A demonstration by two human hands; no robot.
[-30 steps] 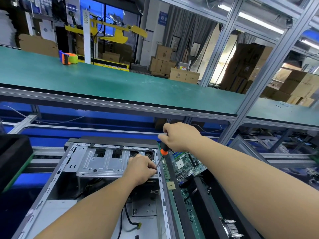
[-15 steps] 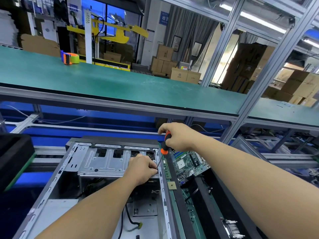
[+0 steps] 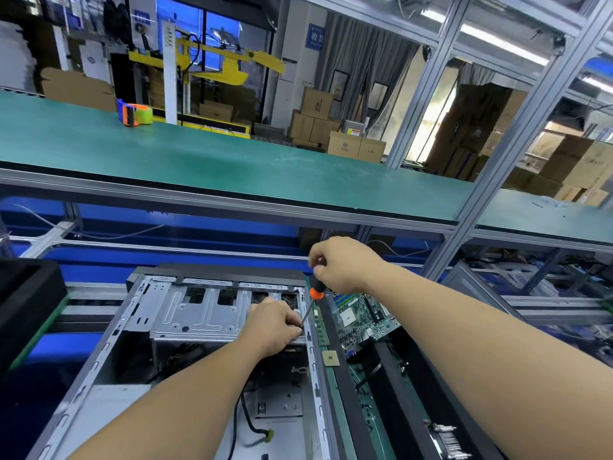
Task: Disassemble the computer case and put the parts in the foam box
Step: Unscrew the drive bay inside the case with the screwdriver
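Computer case (image 3: pixel 139 327) lies open on its side, low centre. Screwdriver (image 3: pixel 315 293) gripped by right hand (image 3: pixel 345 263), tip at the case's right rail. Left hand (image 3: pixel 272 327) curled around shaft near the tip, resting on drive cage (image 3: pixel 199 313). Black foam box (image 3: pixel 26 303) seen at left edge

Motherboard (image 3: pixel 363 318) lies right of computer case (image 3: pixel 139 330)
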